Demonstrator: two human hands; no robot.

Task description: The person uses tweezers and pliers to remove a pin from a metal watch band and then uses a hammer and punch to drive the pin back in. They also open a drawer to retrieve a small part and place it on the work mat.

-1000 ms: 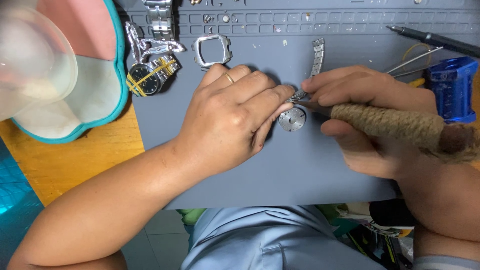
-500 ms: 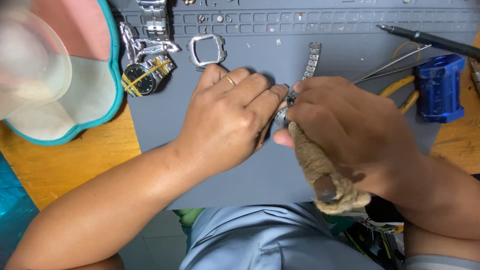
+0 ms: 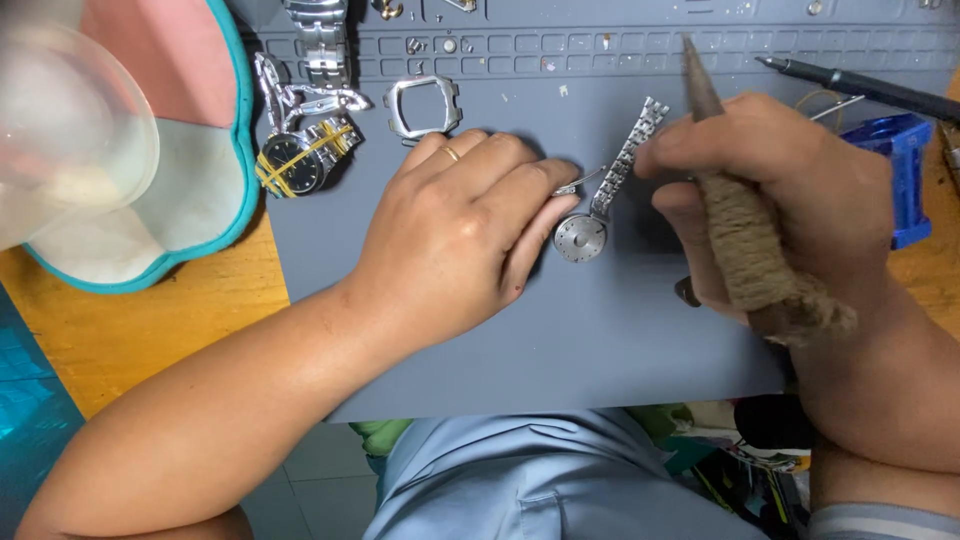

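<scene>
1. On the grey mat [image 3: 600, 340] that covered the worktop [image 3: 130, 330], we saw our two hands close together around a small round watch case [image 3: 581, 238].
2. Our left hand [image 3: 455, 235] lay palm down with the fingers loosely curled; its fingertips touched the left edge of the watch case and pinned it to the mat. A ring sat on one finger.
3. Our right hand [image 3: 775, 195] was closed in a fist around a tool with a twine-wrapped handle [image 3: 745, 250], tilted so that its dark pointed end [image 3: 697, 75] stuck up past the knuckles, away from us.
4. The watch case lay flat on the mat between both hands, with a silver link strap [image 3: 628, 160] running up and to the right from it.
5. Farther back on the mat lay an empty square watch frame [image 3: 424, 107] and a dark-dialled watch with yellow bands [image 3: 295, 160].
6. A blue holder [image 3: 900, 170] stood just beyond the right hand, and a black pen [image 3: 860, 85] lay behind it.
7. A teal-rimmed tray [image 3: 215, 190] rested at the far left.
</scene>
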